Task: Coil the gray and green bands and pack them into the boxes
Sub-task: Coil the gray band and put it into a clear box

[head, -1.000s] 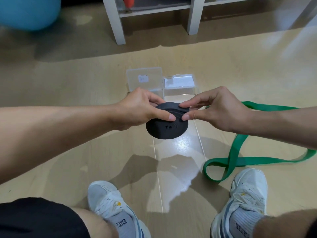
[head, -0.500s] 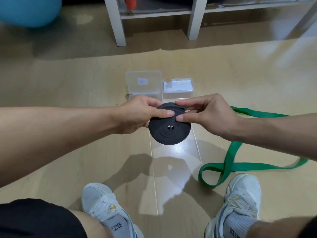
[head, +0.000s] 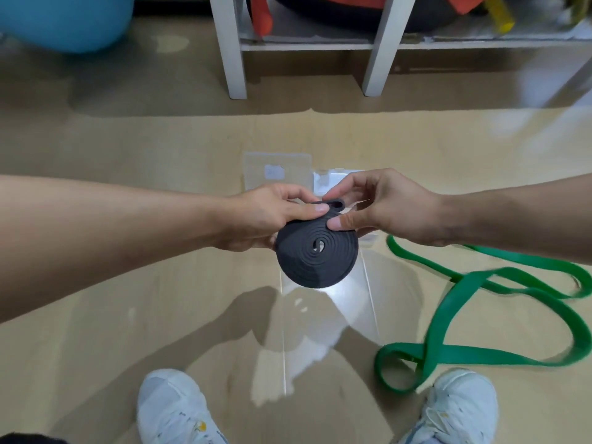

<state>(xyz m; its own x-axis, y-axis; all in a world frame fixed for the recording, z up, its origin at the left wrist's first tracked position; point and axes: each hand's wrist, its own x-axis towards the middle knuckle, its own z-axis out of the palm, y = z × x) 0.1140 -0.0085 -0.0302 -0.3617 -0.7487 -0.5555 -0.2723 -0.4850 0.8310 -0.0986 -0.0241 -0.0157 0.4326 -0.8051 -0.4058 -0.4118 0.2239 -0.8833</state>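
Observation:
The dark gray band [head: 315, 255] is wound into a flat spiral disc, held in the air above the floor. My left hand [head: 272, 216] grips its upper left edge, thumb on top. My right hand [head: 374, 205] pinches the upper right edge, where a small loose end loop sticks up between the two hands. The green band [head: 455, 309] lies uncoiled in loose loops on the floor to the right. Two clear plastic boxes [head: 277, 169] sit on the floor just beyond my hands, the left one with its lid up, the right one [head: 333, 177] partly hidden by my fingers.
My two white sneakers [head: 174, 411] [head: 461, 408] stand at the bottom of the view. White shelf legs [head: 229, 46] rise at the back, with orange and black items on the shelf. A blue exercise ball [head: 64, 17] is at the far left.
The coil has tilted so its spiral face now points toward me. Both hands have shifted their grip along the top edge, and the loose end loop shows between them.

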